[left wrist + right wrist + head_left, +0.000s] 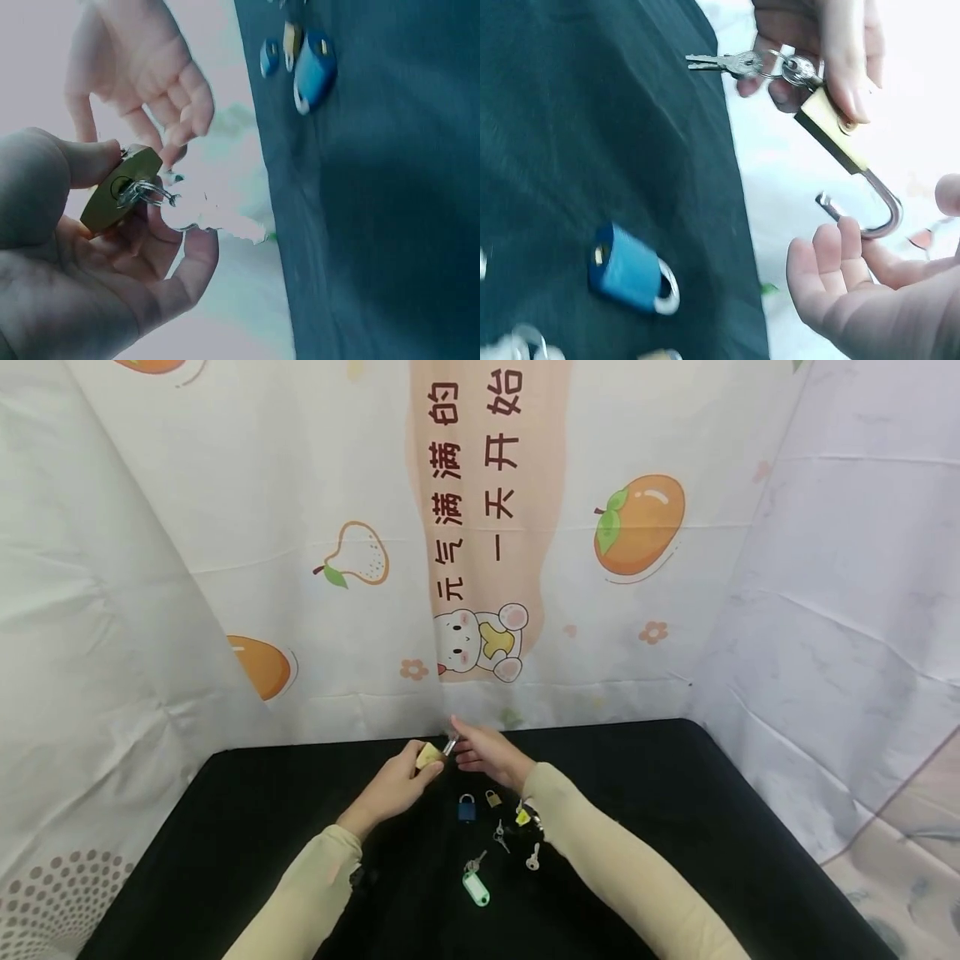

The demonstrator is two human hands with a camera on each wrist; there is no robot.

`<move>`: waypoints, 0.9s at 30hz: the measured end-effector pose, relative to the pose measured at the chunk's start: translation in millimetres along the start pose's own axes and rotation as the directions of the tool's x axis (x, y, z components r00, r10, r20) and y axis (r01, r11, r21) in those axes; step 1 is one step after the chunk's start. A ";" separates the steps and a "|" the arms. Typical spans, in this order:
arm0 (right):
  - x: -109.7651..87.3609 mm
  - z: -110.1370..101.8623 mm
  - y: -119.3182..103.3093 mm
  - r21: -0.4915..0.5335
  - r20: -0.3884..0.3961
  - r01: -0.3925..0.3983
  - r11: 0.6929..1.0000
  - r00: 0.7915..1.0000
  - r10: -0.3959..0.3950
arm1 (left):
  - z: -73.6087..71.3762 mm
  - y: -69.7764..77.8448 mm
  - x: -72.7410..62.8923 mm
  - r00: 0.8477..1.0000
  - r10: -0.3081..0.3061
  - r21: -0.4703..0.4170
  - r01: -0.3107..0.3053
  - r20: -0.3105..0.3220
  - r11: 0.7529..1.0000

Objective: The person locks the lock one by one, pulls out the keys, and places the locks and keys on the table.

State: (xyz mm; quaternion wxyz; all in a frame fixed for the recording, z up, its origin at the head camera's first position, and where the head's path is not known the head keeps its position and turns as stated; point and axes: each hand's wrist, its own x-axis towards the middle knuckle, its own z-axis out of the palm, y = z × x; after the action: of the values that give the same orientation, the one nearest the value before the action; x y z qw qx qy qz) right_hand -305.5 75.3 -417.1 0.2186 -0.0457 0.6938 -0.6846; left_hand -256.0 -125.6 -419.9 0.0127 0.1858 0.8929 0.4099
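Observation:
A brass padlock (428, 755) is pinched between the thumb and fingers of my left hand (393, 789), raised above the far part of the table. Its shackle (893, 211) is sprung, with one end free of the body. A key sits in the keyhole, and a ring joins it to other keys (739, 64) that dangle. My right hand (491, 756) is beside the shackle, its fingers loosely bent and the thumb apart. In the right wrist view its fingertips (849, 229) are at the shackle's curve; whether they touch it I cannot tell.
On the black tablecloth (637, 793) lie a blue padlock (467, 811), a small brass padlock (492, 799), a yellow tag (522, 817) partly behind my right wrist, loose keys (500, 836), a pale key (532, 858), and keys with a green tag (476, 889). Printed curtains (285, 552) surround the table.

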 end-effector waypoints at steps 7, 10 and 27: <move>-30.1 -30.9 -11.8 -0.452 -0.048 0.000 0.892 0.999 -0.025 | 14.3 23.0 -1.7 0.980 0.188 0.188 -0.171 -0.072 0.967; -38.4 -39.0 -12.7 -0.537 -0.027 -0.019 0.843 1.000 0.005 | 17.2 28.9 -1.9 0.969 0.230 0.242 -0.202 -0.094 0.949; -45.9 -45.1 -3.8 -0.531 0.034 0.395 0.750 0.894 -0.447 | 43.1 38.5 -2.5 0.998 0.061 -0.255 -0.056 0.009 0.965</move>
State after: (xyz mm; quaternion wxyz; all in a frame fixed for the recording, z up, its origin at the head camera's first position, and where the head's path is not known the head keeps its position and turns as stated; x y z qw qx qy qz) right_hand -281.6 133.7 -403.9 0.0045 -0.2259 0.8352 -0.5015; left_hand -233.8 -72.2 -420.4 0.0321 0.2123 0.8269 0.5197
